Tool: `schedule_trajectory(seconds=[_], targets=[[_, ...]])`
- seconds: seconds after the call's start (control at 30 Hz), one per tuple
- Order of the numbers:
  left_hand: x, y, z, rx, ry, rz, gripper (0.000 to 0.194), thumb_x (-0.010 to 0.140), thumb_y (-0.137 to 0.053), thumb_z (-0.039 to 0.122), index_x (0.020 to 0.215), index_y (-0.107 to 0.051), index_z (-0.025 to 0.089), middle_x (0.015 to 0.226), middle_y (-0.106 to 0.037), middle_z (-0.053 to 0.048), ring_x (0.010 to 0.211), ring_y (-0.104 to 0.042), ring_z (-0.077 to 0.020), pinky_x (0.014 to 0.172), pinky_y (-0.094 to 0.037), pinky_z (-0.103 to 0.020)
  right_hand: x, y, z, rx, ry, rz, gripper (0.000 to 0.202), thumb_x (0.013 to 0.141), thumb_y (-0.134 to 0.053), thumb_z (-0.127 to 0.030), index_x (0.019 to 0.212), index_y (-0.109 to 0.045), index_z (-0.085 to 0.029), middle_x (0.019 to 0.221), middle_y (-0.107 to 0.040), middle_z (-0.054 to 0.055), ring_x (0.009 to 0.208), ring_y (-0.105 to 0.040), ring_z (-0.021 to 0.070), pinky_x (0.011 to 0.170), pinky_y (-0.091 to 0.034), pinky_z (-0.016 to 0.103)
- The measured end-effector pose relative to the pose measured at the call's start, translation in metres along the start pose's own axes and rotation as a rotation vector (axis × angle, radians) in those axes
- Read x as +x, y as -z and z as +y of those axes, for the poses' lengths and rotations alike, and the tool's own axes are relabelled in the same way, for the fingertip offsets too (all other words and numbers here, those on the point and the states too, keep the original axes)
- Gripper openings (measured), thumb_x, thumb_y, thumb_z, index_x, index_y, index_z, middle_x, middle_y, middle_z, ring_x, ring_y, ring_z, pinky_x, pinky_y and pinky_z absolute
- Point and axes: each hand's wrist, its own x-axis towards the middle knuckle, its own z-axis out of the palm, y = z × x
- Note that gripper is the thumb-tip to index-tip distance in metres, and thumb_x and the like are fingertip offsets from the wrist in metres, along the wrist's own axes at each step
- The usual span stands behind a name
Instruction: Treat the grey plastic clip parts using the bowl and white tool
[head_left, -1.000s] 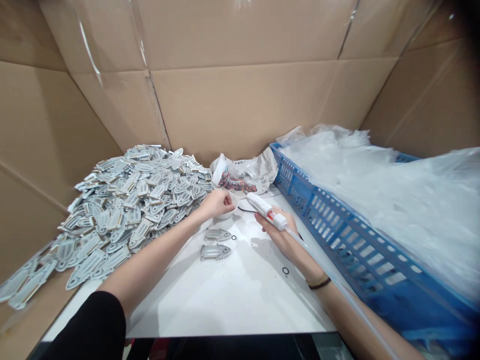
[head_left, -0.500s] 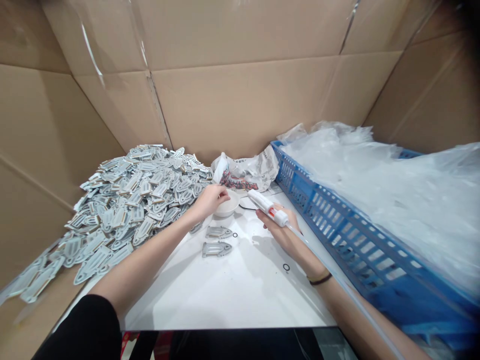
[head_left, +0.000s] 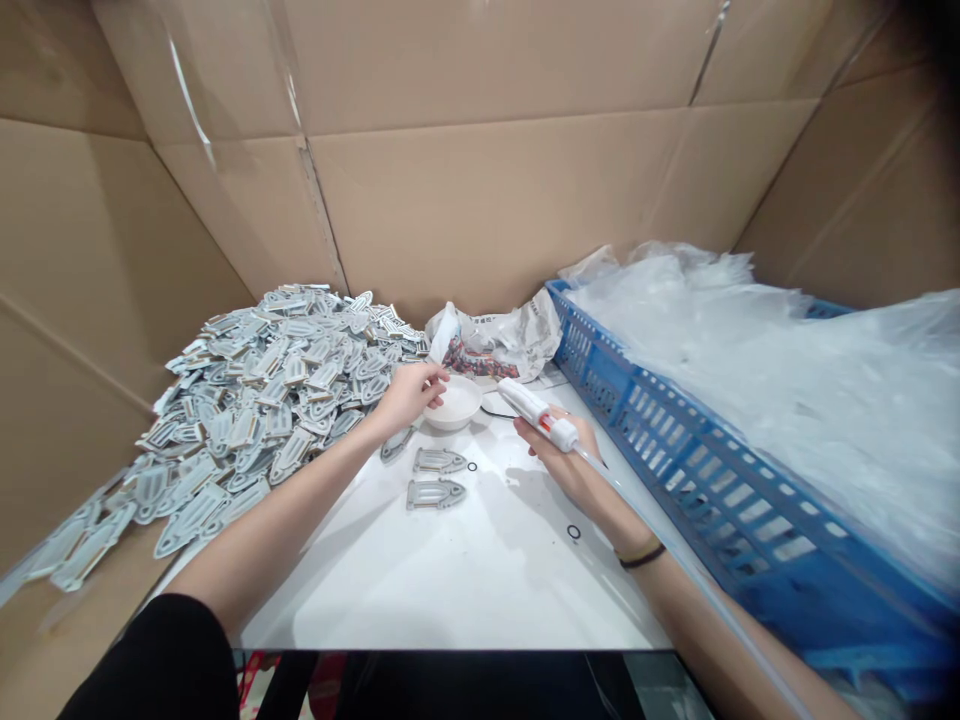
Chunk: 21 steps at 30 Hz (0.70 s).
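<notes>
My left hand (head_left: 412, 393) is at the left rim of a small white bowl (head_left: 459, 403), its fingers pinched together on something too small to make out. My right hand (head_left: 562, 455) is wrapped round a white pen-like tool (head_left: 536, 414) with a red part and a clear tube running back along the forearm. Two grey pointed plates, one (head_left: 440, 460) behind the other (head_left: 436, 494), lie flat on the white table (head_left: 450, 590) between my arms. Close to the rear plate's tip lies a small black ring (head_left: 472, 467).
A big heap of grey plates (head_left: 292, 370) covers the left side. Crumpled printed paper (head_left: 495, 340) lies behind the bowl. On the right stands a blue crate (head_left: 675, 430) full of clear plastic bags (head_left: 787, 370). Another black ring (head_left: 574, 532) is near my right wrist. Cardboard walls (head_left: 495, 200) surround the table.
My left hand has moved left, from over the bowl to its rim. My right hand and the tool have kept their place above the table.
</notes>
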Motion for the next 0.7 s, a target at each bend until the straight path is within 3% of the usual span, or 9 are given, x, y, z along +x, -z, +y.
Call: schedule_trajectory(seconds=[0.23, 0.37, 0.53, 0.7], targets=[[-0.012, 0.009, 0.0, 0.075, 0.0, 0.114, 0.013, 0.082, -0.064, 0.026, 0.074, -0.065, 0.016, 0.061, -0.066, 0.0, 0.058, -0.063, -0.0142, 0.06, -0.047, -0.023, 0.0, 0.0, -0.002, 0.005, 0.005, -0.04, 0.036, 0.078, -0.057, -0.055, 0.064, -0.049, -0.023, 0.063, -0.055, 0.002, 0.057, -0.056, 0.0182, 0.053, -0.041, 0.028], [-0.015, 0.008, -0.004, 0.111, 0.021, 0.15, 0.018, 0.089, -0.059, 0.032, 0.079, -0.063, 0.017, 0.061, -0.068, 0.0, 0.051, -0.06, -0.013, 0.058, -0.044, -0.023, -0.001, 0.001, -0.003, -0.019, -0.002, -0.034, 0.036, 0.078, -0.056, -0.055, 0.064, -0.05, -0.023, 0.064, -0.056, 0.002, 0.057, -0.056, 0.0182, 0.052, -0.04, 0.028], [-0.014, 0.004, -0.004, 0.213, 0.01, 0.113, 0.009, 0.089, -0.059, 0.025, 0.086, -0.066, 0.02, 0.065, -0.071, 0.001, 0.05, -0.059, -0.0128, 0.059, -0.041, -0.023, 0.0, 0.0, 0.0, -0.022, 0.0, -0.045, 0.036, 0.079, -0.057, -0.054, 0.064, -0.051, -0.022, 0.065, -0.058, 0.003, 0.057, -0.057, 0.0184, 0.052, -0.041, 0.028], [-0.016, 0.005, 0.0, 0.306, -0.012, 0.156, 0.011, 0.088, -0.063, 0.028, 0.087, -0.071, 0.021, 0.079, -0.075, -0.003, 0.065, -0.064, -0.0175, 0.067, -0.041, -0.027, 0.001, -0.001, 0.002, -0.016, -0.007, -0.061, 0.035, 0.078, -0.057, -0.054, 0.064, -0.051, -0.022, 0.064, -0.058, 0.003, 0.057, -0.057, 0.0184, 0.052, -0.041, 0.028]])
